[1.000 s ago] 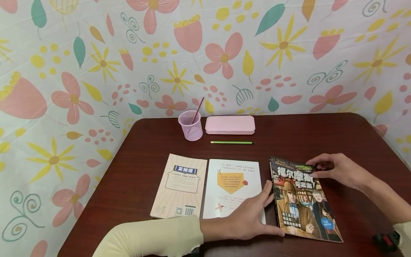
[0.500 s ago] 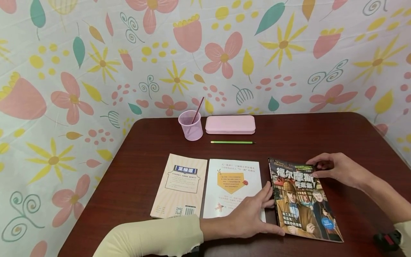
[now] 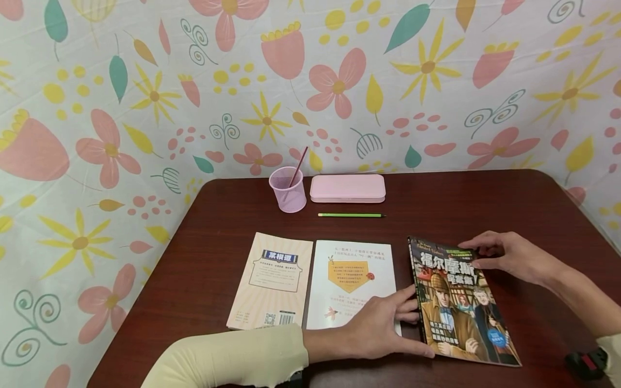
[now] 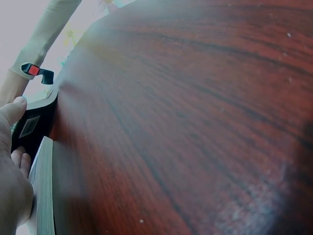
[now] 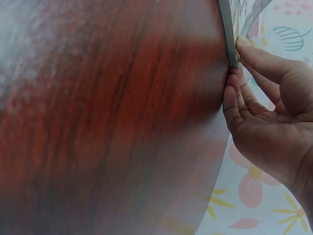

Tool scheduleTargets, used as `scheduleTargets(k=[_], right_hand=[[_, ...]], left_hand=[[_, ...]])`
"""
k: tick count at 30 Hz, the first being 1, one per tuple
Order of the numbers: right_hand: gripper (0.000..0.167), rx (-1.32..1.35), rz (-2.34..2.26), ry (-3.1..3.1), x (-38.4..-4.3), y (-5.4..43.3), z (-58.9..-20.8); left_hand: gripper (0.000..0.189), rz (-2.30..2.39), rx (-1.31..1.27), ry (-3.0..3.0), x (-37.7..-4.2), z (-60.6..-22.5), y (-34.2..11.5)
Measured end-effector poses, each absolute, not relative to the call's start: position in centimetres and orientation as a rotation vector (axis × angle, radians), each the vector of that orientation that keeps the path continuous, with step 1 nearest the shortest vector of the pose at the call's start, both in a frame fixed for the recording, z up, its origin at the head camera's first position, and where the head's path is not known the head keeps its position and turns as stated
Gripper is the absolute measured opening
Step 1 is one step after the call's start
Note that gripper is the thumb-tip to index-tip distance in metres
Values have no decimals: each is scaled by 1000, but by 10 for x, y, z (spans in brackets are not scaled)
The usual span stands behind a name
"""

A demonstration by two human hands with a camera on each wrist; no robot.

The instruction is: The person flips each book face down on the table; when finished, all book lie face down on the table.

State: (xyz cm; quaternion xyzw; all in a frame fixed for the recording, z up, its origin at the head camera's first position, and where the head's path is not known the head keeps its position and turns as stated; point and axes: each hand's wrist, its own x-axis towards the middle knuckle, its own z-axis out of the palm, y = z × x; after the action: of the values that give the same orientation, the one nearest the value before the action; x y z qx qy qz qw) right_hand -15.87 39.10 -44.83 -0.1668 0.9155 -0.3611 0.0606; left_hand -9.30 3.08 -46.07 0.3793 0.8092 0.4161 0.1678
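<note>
A dark illustrated paperback book [image 3: 461, 307] is at the right of the table, its cover facing up. My left hand [image 3: 371, 328] holds its left side, thumb at the near left corner and fingers by the spine. In the left wrist view, the book's black back cover [image 4: 30, 126] with a barcode shows beside the left hand [image 4: 12, 171]. My right hand [image 3: 511, 256] pinches the far right edge. The right wrist view shows the thumb of the right hand [image 5: 274, 98] above that edge and fingers below. A white book [image 3: 351, 285] lies partly under the left forearm.
A cream book [image 3: 274, 280] lies left of the white one. Behind them are a green pencil [image 3: 350, 215], a pink pencil case [image 3: 347, 188] and a mesh pen cup [image 3: 291, 196] holding one dark red pencil. A floral cloth [image 3: 310, 86] hangs behind the table [image 3: 204, 231].
The illustrated book has shifted slightly to the right. My left fingers have slid a little nearer along its spine, and the left thumb has moved slightly right. My right hand stays almost still.
</note>
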Motion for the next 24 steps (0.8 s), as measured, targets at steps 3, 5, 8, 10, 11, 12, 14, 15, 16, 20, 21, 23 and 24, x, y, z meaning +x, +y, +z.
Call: scheduleTargets(k=[3,5,8,10,11,12,14,15,16,20,21,23,24], right_hand=[[38,-522,-1087,2764,-158,391,-449],[38,-537,-1080,2771,-158,391,-449],[37,-555,-1083,2784,-157,391,-450],[36,-570,-1083,2793,-157,391,-450],[36,-575,-1084,2796,-157,392,-451],[36,-580,-1086,2798,-157,392,-451],[36,-587,-1089,2801,-156,392,-452],[36,-589,-1098,2800,-156,392,-453],[36,-593,-1104,2800,-157,392,-453],[34,-611,-1138,2788,-158,390,-453],[33,-608,-1143,2786,-159,390,-453],[32,-598,-1146,2778,-159,390,-451],[31,-591,-1147,2770,-160,390,-450]], left_hand=[[100,1196,1073,2288,-93,-461,30],[97,1204,1068,2280,-93,-462,30],[95,1223,1062,2265,-93,-462,30],[94,1227,1071,2266,-93,-463,30],[94,1227,1079,2268,-93,-463,30],[94,1226,1088,2270,-93,-463,30],[94,1218,1111,2277,-94,-464,30],[94,1213,1122,2281,-94,-464,30],[93,1212,1129,2278,-94,-464,29],[90,1209,1152,2264,-93,-464,28],[89,1207,1158,2264,-93,-464,28],[86,1196,1174,2271,-93,-464,28],[85,1186,1184,2278,-93,-464,28]])
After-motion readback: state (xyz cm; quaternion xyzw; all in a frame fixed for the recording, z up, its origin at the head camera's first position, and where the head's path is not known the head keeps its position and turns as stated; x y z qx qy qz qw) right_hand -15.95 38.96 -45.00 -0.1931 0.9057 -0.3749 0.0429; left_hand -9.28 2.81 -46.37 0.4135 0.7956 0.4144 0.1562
